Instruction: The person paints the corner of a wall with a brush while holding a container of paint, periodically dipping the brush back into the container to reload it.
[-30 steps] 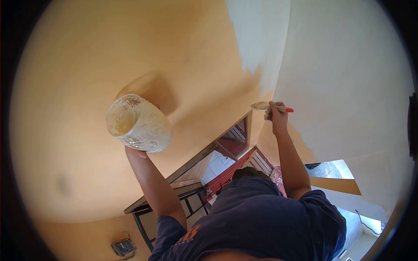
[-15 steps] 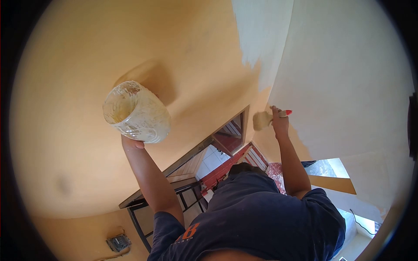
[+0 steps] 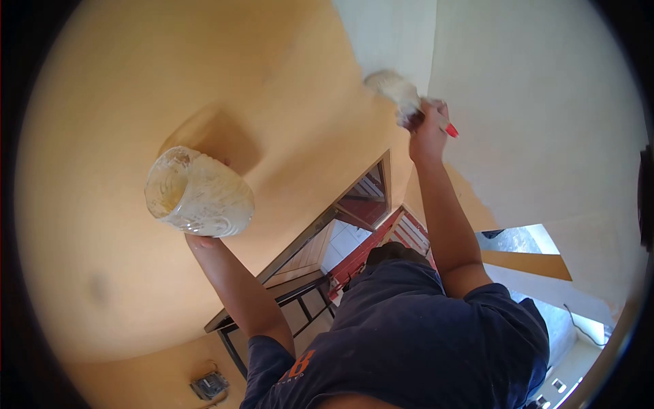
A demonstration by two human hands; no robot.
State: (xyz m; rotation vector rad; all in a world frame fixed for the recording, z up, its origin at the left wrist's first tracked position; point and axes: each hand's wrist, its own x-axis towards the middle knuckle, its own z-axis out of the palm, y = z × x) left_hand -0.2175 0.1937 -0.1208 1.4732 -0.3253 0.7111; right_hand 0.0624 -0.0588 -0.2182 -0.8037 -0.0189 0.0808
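Observation:
A clear container (image 3: 204,198) smeared with pale paint is raised at the left, tilted with its mouth toward the upper left. My left hand (image 3: 204,240) holds it from below and behind, so most of the fingers are hidden. At the upper right my right hand (image 3: 428,133) is closed round a paint brush (image 3: 402,92) with a red handle tip. The blurred bristles are at the orange wall (image 3: 293,88), by the edge of the white painted area (image 3: 385,34) near the corner.
Below are a doorway frame (image 3: 390,180), a black metal frame (image 3: 310,303) and a red floor area (image 3: 354,259). An electrical box (image 3: 209,386) sits in the wall at the lower left. A pale wall (image 3: 531,123) rises at the right, with an opening (image 3: 521,240) low in it.
My right hand and the brush have moved up to the wall near the paint edge. The container appears slightly lower and further left, and the whole view has shifted a little.

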